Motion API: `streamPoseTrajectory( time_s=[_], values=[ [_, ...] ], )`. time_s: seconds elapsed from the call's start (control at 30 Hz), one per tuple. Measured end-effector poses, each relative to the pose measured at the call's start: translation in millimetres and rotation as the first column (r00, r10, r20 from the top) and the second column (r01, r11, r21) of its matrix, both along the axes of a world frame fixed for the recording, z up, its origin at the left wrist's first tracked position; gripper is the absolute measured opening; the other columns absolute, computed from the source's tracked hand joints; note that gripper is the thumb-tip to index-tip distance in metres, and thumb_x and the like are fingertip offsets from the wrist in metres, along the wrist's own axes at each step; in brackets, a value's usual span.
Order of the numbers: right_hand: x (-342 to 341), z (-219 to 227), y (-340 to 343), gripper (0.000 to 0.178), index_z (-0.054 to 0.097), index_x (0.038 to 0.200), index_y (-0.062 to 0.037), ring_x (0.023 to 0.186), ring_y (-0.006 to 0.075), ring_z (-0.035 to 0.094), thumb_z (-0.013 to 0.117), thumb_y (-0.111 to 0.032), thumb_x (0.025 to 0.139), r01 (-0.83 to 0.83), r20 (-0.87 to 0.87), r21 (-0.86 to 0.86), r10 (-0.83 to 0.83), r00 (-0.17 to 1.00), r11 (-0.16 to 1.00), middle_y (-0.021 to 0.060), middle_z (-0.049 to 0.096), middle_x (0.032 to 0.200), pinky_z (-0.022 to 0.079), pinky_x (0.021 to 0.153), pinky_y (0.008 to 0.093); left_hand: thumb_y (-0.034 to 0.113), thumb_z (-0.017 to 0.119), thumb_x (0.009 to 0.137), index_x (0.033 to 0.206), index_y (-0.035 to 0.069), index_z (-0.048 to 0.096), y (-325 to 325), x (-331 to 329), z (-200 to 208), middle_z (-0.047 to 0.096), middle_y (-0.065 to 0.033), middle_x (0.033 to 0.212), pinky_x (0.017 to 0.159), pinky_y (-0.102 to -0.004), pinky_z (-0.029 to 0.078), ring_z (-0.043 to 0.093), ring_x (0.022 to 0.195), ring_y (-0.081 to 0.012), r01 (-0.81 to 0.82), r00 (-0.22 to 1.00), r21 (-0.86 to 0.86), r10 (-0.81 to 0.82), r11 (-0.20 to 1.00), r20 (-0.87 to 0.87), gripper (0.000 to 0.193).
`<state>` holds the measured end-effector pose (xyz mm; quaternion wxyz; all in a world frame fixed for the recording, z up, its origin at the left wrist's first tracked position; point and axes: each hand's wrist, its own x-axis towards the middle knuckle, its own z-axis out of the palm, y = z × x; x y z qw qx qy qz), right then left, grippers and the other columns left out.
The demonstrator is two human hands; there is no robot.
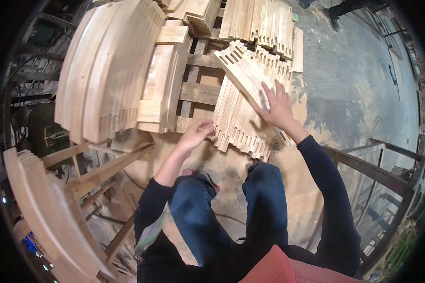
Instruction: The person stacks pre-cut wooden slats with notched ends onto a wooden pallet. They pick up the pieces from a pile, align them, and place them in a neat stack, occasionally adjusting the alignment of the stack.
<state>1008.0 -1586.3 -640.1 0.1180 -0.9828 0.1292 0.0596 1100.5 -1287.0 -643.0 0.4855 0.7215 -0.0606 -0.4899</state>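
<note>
A few pale wooden slats (243,70) with rows of slots cut in their ends lie slanted across a stack of similar slotted slats (233,111). My right hand (279,111) rests on the right side of the slanted slats, its fingers spread and its thumb apart. Beside the near left corner of the stack is my left hand (196,136), fingers loosely bent, with nothing visible in them. Whether its fingertips touch the slat ends I cannot tell. The near ends of the stacked slats are uneven, some sticking out toward my knees.
A wooden pallet (200,92) shows between the stacks. Tall curved boards (108,66) stand at the left, and more slotted pieces (257,21) lie at the back. Timber frames (111,167) and curved boards (47,207) flank me left, a metal frame (368,170) right. Another person's foot (334,21) shows far right.
</note>
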Motion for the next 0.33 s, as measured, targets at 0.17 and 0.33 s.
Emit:
streamPoseTrajectory(
  time_s=[0.17, 0.33],
  values=[
    [-46, 111, 5, 0.087, 0.016, 0.155, -0.0152, 0.122, 0.0459, 0.051, 0.065, -0.040, 0.088, -0.018, -0.258, 0.297, 0.099, 0.961, 0.955, 0.0316, 0.046, 0.137, 0.045, 0.099, 0.0516, 0.028, 0.060, 0.098, 0.123, 0.005, 0.062, 72, -87, 71, 0.069, -0.0041, 0.103, 0.079, -0.0286, 0.050, 0.062, 0.086, -0.0133, -0.179, 0.984, 0.139, 0.180, 0.974, 0.003, 0.034],
    [-149, 214, -14, 0.080, 0.028, 0.148, -0.0068, 0.106, 0.0420, 0.061, 0.069, -0.031, 0.084, 0.043, -0.406, 0.365, 0.117, 0.906, 0.930, 0.0250, 0.062, 0.119, 0.050, 0.089, 0.0499, 0.038, 0.058, 0.096, 0.109, 0.001, 0.065, 107, -131, 216, 0.070, -0.0126, 0.092, 0.081, -0.0363, 0.051, 0.066, 0.083, -0.0199, 0.011, 0.961, 0.430, -0.128, 0.903, 0.244, 0.039]
  ],
)
